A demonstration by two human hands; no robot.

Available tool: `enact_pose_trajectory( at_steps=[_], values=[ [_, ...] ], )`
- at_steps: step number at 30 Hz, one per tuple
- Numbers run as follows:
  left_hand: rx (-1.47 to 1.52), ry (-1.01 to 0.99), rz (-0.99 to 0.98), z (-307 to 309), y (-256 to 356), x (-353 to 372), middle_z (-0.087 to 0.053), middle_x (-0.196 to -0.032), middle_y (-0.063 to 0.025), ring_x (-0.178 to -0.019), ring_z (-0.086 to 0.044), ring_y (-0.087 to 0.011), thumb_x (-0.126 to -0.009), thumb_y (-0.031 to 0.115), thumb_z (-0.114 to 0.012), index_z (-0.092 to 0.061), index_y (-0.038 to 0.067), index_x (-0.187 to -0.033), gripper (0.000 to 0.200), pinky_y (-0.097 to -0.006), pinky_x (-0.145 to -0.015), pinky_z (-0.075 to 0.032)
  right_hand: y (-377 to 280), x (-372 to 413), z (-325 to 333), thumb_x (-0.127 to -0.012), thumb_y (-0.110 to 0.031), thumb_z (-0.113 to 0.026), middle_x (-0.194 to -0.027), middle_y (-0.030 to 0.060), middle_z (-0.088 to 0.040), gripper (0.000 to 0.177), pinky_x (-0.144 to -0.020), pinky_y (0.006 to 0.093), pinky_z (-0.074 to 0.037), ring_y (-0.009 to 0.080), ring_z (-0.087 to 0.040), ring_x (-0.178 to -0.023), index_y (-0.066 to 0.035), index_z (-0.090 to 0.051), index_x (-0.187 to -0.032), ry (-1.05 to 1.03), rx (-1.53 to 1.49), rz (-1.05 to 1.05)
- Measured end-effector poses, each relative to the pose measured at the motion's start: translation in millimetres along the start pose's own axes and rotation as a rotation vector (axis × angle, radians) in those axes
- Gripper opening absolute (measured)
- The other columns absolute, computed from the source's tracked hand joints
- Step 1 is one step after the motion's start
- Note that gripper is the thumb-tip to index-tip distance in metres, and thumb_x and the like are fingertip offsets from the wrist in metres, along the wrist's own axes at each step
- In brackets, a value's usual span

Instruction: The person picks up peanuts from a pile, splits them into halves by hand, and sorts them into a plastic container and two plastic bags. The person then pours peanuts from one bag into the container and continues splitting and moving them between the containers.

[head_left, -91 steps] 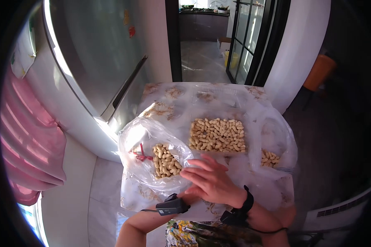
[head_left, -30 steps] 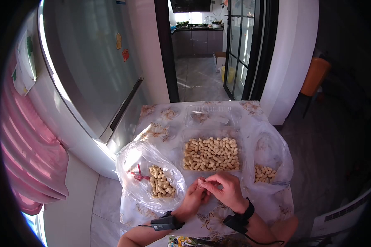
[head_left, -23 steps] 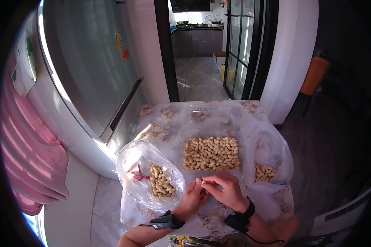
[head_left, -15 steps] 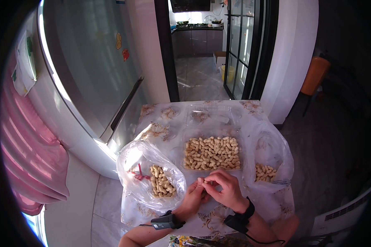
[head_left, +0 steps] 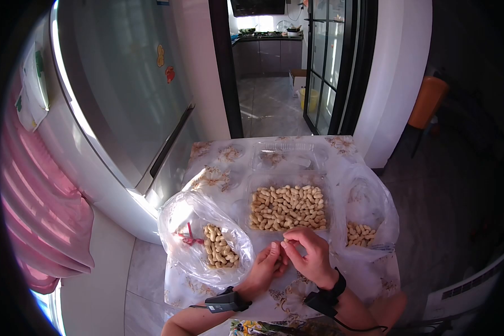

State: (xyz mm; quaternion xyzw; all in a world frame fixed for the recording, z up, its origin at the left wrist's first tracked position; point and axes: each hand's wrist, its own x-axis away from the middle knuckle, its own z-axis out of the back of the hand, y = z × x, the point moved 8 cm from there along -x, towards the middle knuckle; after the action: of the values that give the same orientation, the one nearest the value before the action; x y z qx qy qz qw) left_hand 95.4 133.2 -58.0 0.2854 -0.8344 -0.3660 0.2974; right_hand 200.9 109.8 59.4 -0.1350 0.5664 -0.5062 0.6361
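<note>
My left hand [head_left: 266, 265] is closed, thumb against its curled fingers, just in front of the clear plastic box. Whatever lies inside it is hidden. Close beside it, my right hand [head_left: 309, 259] pinches a small tan peanut [head_left: 287, 240] between thumb and forefinger; little of it shows. Beyond both hands, unshelled peanuts [head_left: 287, 208] fill the lower part of the clear plastic box [head_left: 328, 196], whose lid [head_left: 288, 148] lies folded back. To the left, an open plastic bag [head_left: 176, 257] holds more peanuts [head_left: 220, 246]. A second plastic bag [head_left: 369, 193] on the right holds a smaller heap of peanuts [head_left: 360, 234].
Everything stands on a table with a flowered cloth [head_left: 229, 154]. A refrigerator [head_left: 123, 84] rises at the left, near a pink curtain [head_left: 45, 207]. Behind the table, a doorway with a glass door [head_left: 323, 67] leads to a kitchen. An orange chair [head_left: 428, 103] stands far right.
My right hand has lifted slightly away from the left fingertips, with the peanut in its pinch. My left hand's fingers have curled in more. Bags and box have stayed put.
</note>
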Motion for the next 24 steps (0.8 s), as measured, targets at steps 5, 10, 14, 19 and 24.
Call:
enact_pose_trajectory(
  at_steps=[5,10,14,19,24],
  values=[
    [0.035,-0.020,-0.098,-5.3,9.7,1.5,-0.052,-0.079,0.0034,-0.064,-0.043,-0.0064,-0.105,0.035,-0.045,-0.052,0.016,-0.115,0.023,-0.0196,-0.057,-0.034,-10.4,-3.2,1.9,-0.079,-0.002,-0.074,-0.090,0.0100,-0.070,0.015,-0.073,0.0350,-0.052,0.0272,-0.066,-0.081,-0.003,-0.066,-0.091,-0.006,0.106,0.134],
    [0.024,0.013,-0.150,-4.8,11.4,0.5,-0.052,-0.078,0.0042,-0.062,-0.042,-0.0048,-0.104,0.025,-0.052,-0.052,0.016,-0.119,0.019,-0.0185,-0.056,-0.034,-10.9,-4.9,3.3,-0.079,-0.003,-0.073,-0.087,0.0088,-0.069,0.013,-0.070,0.0354,-0.051,0.0270,-0.066,-0.079,-0.004,-0.066,-0.090,-0.009,0.080,0.141],
    [-0.002,0.045,-0.201,-4.3,15.9,0.5,-0.051,-0.077,0.0046,-0.062,-0.041,-0.0035,-0.102,0.020,-0.055,-0.054,0.014,-0.110,0.010,-0.0180,-0.056,-0.034,-9.3,-3.5,0.7,-0.080,-0.003,-0.073,-0.086,0.0093,-0.070,0.010,-0.069,0.0342,-0.049,0.0263,-0.065,-0.076,-0.003,-0.067,-0.088,-0.047,0.067,0.140],
    [-0.011,0.016,-0.255,-5.5,20.6,1.6,-0.050,-0.074,0.0055,-0.062,-0.039,-0.0025,-0.102,0.017,-0.055,-0.053,0.013,-0.098,0.006,-0.0180,-0.056,-0.032,-8.3,-2.7,0.0,-0.080,-0.003,-0.073,-0.087,0.0097,-0.070,0.011,-0.069,0.0340,-0.050,0.0264,-0.066,-0.077,-0.003,-0.067,-0.090,-0.083,0.068,0.131],
    [0.002,0.041,-0.289,-5.1,23.7,2.5,-0.048,-0.072,0.0071,-0.062,-0.037,-0.0019,-0.102,0.015,-0.054,-0.051,0.013,-0.095,0.008,-0.0183,-0.056,-0.030,-9.5,-4.0,-1.2,-0.081,-0.005,-0.073,-0.082,0.0081,-0.069,0.011,-0.065,0.0359,-0.050,0.0272,-0.064,-0.072,-0.004,-0.067,-0.090,-0.059,0.049,0.153]
  ],
)
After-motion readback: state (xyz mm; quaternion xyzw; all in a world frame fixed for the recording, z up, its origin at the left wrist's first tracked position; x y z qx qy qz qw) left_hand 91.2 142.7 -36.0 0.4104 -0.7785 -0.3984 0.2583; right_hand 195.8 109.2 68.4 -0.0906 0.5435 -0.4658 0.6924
